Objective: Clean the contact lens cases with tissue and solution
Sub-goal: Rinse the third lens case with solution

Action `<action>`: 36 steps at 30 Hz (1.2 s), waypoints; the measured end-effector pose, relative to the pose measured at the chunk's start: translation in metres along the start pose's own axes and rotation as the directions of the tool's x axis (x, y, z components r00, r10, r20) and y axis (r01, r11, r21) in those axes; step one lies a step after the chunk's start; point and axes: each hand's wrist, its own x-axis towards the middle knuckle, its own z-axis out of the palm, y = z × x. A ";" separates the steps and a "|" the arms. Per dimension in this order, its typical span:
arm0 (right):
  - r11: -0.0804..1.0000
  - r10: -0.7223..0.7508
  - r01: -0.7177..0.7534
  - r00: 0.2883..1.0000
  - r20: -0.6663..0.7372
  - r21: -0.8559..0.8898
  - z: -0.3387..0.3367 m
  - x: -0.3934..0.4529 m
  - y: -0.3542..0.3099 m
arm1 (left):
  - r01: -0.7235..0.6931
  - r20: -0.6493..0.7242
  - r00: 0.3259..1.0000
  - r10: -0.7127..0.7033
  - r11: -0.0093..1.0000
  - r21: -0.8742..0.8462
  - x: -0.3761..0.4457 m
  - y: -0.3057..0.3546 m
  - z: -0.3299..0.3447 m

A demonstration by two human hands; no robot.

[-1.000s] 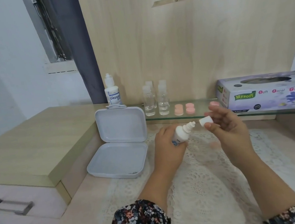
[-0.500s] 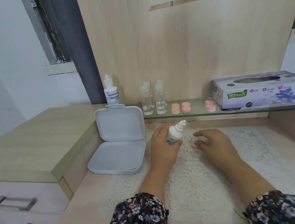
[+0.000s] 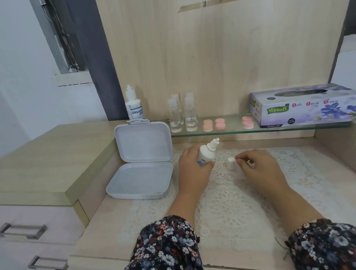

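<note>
Bottle [image 3: 206, 155] in left hand [image 3: 193, 166] grip, cap [image 3: 231, 163] beside right hand [image 3: 260, 165]

From my remote seat, the surface [image 3: 108, 231] reads as pale wood-grain laminate, matt, and the back panel [image 3: 219, 58] has the same finish. A white lace mat [image 3: 233, 208] lies over it — openwork cloth, rough-textured. The open box [image 3: 141, 161] is smooth plastic with a soft sheen. The small bottle [image 3: 206, 153] in my left hand [image 3: 193, 168] is opaque white plastic, as is its cap [image 3: 231, 163]. The shelf [image 3: 228, 131] is clear glass, glossy. On it stand clear bottles [image 3: 182, 117] (plastic or glass, I cannot tell), matt pink lens cases [image 3: 214, 124] and a printed cardboard tissue box [image 3: 305, 105]. The drawer handles [image 3: 20, 230] look like brushed metal.
</note>
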 end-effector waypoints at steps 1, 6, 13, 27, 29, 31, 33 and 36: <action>1.000 0.001 -0.001 1.000 0.002 -0.001 0.000 -0.001 -0.001 | -0.002 -0.003 1.000 0.002 1.000 0.006 0.000 0.000 0.000; 1.000 0.015 -0.015 1.000 0.019 -0.003 -0.004 -0.001 -0.002 | 0.002 -0.003 1.000 -0.002 1.000 0.004 0.000 0.000 0.000; 0.985 -0.030 0.051 0.991 0.127 -0.163 -0.017 -0.004 -0.001 | 0.001 0.002 1.000 -0.001 1.000 0.019 -0.001 -0.001 0.000; 0.999 0.047 -0.047 0.981 0.190 -0.005 -0.025 -0.009 0.004 | 0.036 -0.025 0.999 -0.038 0.995 -0.091 0.004 -0.008 0.002; 0.977 0.103 -0.132 0.980 0.168 0.168 -0.027 -0.008 0.002 | 0.026 -0.023 0.999 -0.028 0.995 -0.093 0.005 -0.008 0.002; 0.934 0.154 -0.198 0.974 0.167 0.298 -0.028 -0.006 0.001 | 0.026 0.006 1.000 -0.026 0.995 -0.098 0.005 -0.006 0.003; 0.895 0.195 -0.248 0.965 0.175 0.371 -0.027 -0.003 0.001 | 0.000 0.026 1.000 0.002 0.995 -0.096 0.003 -0.004 0.003; 0.859 0.233 -0.299 0.951 0.203 0.416 -0.028 0.001 0.003 | -0.060 0.017 0.998 0.060 0.998 -0.034 0.004 -0.004 0.003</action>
